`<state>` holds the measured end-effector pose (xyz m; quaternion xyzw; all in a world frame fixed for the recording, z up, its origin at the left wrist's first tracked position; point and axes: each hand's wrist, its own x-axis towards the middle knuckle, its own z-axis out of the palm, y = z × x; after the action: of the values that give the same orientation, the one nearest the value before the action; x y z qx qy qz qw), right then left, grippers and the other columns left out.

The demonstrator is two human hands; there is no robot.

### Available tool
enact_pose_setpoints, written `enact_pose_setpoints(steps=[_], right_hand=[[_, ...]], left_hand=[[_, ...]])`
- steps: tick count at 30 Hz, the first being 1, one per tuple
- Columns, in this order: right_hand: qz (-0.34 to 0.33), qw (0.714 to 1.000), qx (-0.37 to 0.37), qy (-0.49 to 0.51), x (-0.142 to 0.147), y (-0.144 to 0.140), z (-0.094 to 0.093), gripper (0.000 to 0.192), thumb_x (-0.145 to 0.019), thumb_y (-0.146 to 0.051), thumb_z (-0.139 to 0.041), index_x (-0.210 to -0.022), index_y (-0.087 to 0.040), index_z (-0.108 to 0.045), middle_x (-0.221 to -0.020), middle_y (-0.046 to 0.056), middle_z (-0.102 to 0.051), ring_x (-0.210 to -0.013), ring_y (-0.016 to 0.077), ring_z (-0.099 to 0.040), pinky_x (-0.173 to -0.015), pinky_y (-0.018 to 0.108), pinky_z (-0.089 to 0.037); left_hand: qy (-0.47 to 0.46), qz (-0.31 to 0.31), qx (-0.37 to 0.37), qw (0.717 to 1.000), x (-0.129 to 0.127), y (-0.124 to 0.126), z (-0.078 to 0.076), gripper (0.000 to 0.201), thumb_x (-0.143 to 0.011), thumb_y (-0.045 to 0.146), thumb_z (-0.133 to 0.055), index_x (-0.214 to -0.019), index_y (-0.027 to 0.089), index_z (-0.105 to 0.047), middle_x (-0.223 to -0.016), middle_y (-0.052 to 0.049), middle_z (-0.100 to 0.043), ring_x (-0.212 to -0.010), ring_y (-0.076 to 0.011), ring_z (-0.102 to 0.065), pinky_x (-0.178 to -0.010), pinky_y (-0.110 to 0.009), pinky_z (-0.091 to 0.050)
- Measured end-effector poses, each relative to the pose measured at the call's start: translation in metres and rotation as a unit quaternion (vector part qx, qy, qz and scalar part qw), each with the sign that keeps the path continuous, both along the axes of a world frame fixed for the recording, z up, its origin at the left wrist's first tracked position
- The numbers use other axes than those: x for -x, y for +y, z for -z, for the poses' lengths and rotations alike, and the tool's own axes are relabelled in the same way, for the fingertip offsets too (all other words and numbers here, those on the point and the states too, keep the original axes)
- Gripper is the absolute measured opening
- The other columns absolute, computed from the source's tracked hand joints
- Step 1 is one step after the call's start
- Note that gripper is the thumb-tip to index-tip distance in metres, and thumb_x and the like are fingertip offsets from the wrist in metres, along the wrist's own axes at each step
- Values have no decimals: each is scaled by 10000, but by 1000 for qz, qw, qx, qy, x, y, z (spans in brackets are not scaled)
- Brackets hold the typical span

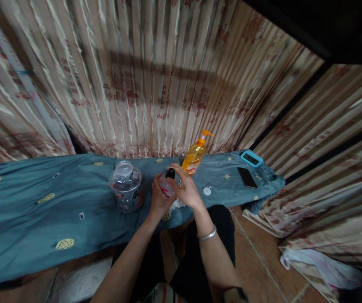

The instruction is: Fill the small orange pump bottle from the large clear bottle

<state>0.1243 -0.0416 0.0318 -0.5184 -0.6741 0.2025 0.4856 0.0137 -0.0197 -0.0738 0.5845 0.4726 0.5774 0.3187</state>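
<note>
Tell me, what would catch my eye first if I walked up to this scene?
Probably the two hands meeting mid-table: the left hand grips a small bottle while the right hand sits at its black cap. Just behind stands a bright orange pump bottle, and left of the hands a clear plastic jar on the blue-green cloth.

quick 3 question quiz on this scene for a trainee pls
1. True or false: the orange pump bottle lies flat on the teal patterned cloth.
2. What do the left hand and right hand hold between them?
3. Which is nearer the clear plastic jar: A) the hands, B) the black phone?

Key: 1 false, it stands upright. 2 a small clear bottle with a black cap. 3 A.
</note>
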Motion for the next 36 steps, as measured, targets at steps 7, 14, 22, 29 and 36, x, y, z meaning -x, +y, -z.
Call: enact_pose_setpoints(steps=[7, 14, 22, 29, 36], right_hand=[[55, 998, -13, -1, 4, 7, -2, 395, -785, -489, -853, -1018, -249, -643, -1401, 153, -672, -1460, 358, -532, -1232, 576, -387], [7, 1000, -9, -19, 3, -2, -2, 330, -882, -313, -764, -1201, -269, -691, -1448, 108, -675, -1464, 282, -554, -1246, 475, -399], [73, 997, -17, -12, 7, 2, -5, 369, -792, -450, -860, -1006, -230, -656, -1435, 171, -654, -1501, 349, -484, -1252, 561, -355], [-18, 1000, -18, -15, -2, -2, -7, 275, -854, -220, -746, -1129, -226, -733, -1418, 122, -702, -1453, 287, -563, -1251, 492, -387], [-49, 998, -32, 23, -19, 12, -11, 334, -991, -356, -696, -1295, -217, -684, -1406, 103, -703, -1292, 271, -680, -1116, 490, -536]], left_hand=[[-4, 2, 9, 1000, 1, 0, -1, 975, -541, 318, -875, -1404, 173, -444, -1419, -199, -566, -1338, -417, -574, -1167, -601, -448], [-15, 5, 7, 1000, 0, -1, 0, 1001, -531, 371, -902, -1409, 189, -456, -1427, -198, -573, -1328, -407, -588, -1154, -595, -464], [-11, -9, -2, 1000, -2, 0, 3, 974, -535, 337, -877, -1400, 166, -465, -1382, -192, -589, -1297, -394, -604, -1137, -583, -479], [-10, -7, -14, 1000, -1, 0, 6, 963, -538, 321, -876, -1401, 194, -468, -1411, -185, -585, -1303, -390, -607, -1145, -577, -480], [-4, -19, -3, 1000, -2, -2, 0, 950, -542, 223, -868, -1399, 205, -457, -1381, -159, -588, -1292, -365, -610, -1139, -568, -486]])
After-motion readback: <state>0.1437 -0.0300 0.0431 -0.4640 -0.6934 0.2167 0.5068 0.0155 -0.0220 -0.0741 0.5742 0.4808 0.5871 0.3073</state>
